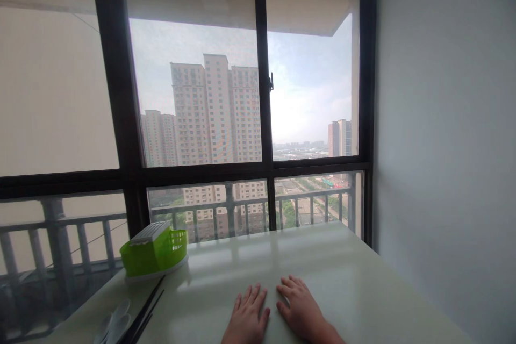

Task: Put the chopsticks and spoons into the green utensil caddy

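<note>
Chopsticks (142, 309), dark and slim, lying off to the left of the left hand (249, 314), well apart from it, with a stretch of glossy pale tabletop (355, 279) between. Long axis on a slant: from the near left, at the bottom of the view, away and to the right, far tips close by the white base (174, 269) of the green plastic basket (139, 259). Near ends cut off by the frame; exact count hard to tell. Just beside the sticks, farther left again, translucent plastic spoons (121, 312), bowls toward the basket, handles mostly out of sight.

Left hand plainly the nearer of the two; right hand (300, 306) on the far side of it, away from the utensils. Fingers of the left pointing forward and a little right, much the same lean as the chopsticks. Judged from this layout, a sideways gap rather than a forward one, with little difference in angle.

Both hands palm down, fingers outstretched and slightly parted, thumbs turned inward, apart from each other. Nothing visible in either grip, no curl around anything. Cannot tell how firmly pressed to the surface.
</note>
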### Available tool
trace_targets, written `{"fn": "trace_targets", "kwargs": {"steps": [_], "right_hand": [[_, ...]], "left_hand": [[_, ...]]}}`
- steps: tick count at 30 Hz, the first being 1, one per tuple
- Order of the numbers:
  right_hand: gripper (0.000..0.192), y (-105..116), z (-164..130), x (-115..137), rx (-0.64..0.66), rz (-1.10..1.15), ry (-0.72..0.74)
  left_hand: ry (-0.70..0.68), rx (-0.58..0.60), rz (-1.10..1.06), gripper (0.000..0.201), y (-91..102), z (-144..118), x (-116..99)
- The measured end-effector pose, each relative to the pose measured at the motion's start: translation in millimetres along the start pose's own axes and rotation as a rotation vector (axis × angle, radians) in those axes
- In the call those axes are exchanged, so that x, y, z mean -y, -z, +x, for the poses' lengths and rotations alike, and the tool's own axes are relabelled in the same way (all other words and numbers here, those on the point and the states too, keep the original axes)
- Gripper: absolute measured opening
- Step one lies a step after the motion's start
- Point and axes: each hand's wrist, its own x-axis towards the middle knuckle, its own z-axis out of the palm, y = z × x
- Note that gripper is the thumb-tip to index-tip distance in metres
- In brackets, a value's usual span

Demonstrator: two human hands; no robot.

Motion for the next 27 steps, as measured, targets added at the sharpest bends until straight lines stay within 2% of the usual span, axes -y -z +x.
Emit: {"fn": "trace_targets", "kwargs": {"steps": [7,14,27], "right_hand": [[0.046,1,0,0,0.002,-0.009,0.002],[0.045,1,0,0,0.001,-0.004,-0.005],[0.045,3,-1,2,0.005,0.009,-0.014]], "left_hand": [[-0.016,-0.024,-0.014,0.061,-1.5,1,2],[0.017,0.035,-0.008,0.062,5.0,-1,-3],[0.035,0.056,-0.028,0.063,11.9,-3,-9]]}}
